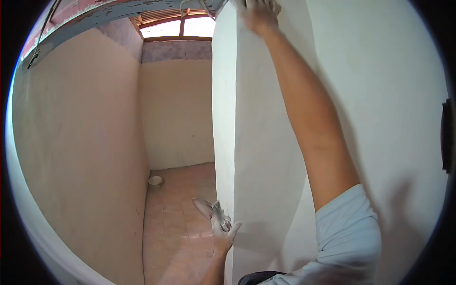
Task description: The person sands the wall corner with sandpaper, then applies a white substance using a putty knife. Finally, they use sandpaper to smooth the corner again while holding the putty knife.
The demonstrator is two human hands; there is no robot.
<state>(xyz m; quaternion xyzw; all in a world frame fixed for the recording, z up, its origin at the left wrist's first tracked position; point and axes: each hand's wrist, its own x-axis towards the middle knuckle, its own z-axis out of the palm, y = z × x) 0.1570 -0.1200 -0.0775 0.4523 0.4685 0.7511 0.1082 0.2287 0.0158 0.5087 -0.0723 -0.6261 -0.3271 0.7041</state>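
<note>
My right hand [259,18] is raised high against the pale wall corner at the top of the head view. Motion smears its fingers and the frame edge cuts them off, so I cannot tell what they hold. Low in the middle, my left hand [223,231], coated in white dust or putty, has its fingers closed around a greyish, white-smeared tool [216,209]. Its thumb points out toward the edge of the white wall end [224,142]. Just left of the fingers shows a pale, elongated oval piece [203,207] with dark ridges, overlapping the hand's tool in this view.
A white bowl [155,181] sits on the reddish tiled floor [178,223] by the left wall [80,133]. The white wall [389,85] fills the right side. A window [178,27] lies high at the back, and a dark cord [35,54] hangs upper left.
</note>
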